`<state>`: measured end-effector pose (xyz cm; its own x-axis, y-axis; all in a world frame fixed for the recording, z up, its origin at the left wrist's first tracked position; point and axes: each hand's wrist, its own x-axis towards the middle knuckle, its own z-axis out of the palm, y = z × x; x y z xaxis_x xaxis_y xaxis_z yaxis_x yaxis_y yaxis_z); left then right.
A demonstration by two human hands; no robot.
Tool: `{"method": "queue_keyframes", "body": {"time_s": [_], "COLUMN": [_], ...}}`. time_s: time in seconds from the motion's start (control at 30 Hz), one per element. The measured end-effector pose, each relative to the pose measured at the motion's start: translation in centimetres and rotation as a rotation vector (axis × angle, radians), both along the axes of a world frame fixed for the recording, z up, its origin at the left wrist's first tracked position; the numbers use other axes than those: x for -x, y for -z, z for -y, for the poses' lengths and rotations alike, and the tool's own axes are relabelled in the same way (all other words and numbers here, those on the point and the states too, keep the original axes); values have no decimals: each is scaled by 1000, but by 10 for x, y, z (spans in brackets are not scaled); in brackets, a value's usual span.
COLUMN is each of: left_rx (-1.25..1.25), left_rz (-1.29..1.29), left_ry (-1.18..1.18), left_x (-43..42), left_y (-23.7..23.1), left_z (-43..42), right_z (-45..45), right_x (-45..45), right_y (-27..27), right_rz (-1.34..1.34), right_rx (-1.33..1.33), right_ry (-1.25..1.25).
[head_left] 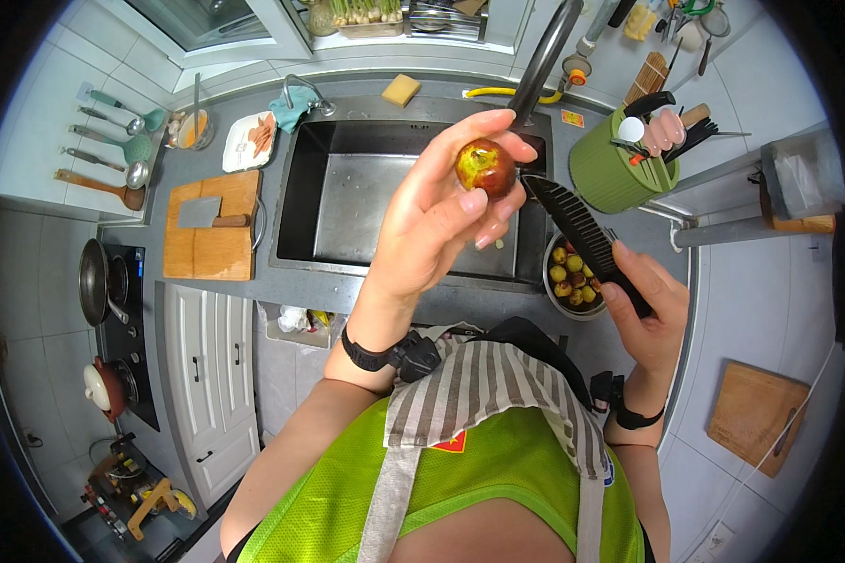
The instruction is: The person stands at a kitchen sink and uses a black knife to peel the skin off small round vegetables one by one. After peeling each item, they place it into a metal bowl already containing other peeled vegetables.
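My left hand (429, 218) is raised over the sink (366, 204), holding a round, glossy jujube (486, 169) between thumb and fingers. The fruit is red-brown with a yellow-green patch facing me. In my right hand (648, 310) is a black kitchen knife (577, 229) with a row of ridges along its blade. Its tip points up and left, close to the left fingertips; I cannot tell whether it touches them. Below the knife, a round metal bowl (551, 288) holds several similar green and brown fruits, partly hidden by the blade and my right hand.
A dark faucet (546, 60) rises behind my left hand. A cleaver (199, 212) lies on a wooden cutting board (211, 246) left of the sink, near a white tray (238, 151). Right of the sink stands a green utensil holder (605, 169). A yellow sponge (401, 91) sits behind the sink.
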<state>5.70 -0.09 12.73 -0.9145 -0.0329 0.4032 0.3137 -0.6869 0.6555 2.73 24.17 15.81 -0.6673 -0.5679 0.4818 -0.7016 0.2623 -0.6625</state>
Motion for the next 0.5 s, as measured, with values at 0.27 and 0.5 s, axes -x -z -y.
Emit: {"method": "queue_keyframes", "body": {"time_s": [0.27,0.5], "left_rx": [45,80], "left_rz": [-3,-3], "left_ry": [-53,-58], "left_x": [1,4], "left_y": [2,5], "left_z": [-6,-3], "right_z": [-2,-3], "right_x": [1,2], "right_y": [-6,-8], "right_rz": [22,54], "right_rx": [-52,-77], "right_ry": [-25,-17]}}
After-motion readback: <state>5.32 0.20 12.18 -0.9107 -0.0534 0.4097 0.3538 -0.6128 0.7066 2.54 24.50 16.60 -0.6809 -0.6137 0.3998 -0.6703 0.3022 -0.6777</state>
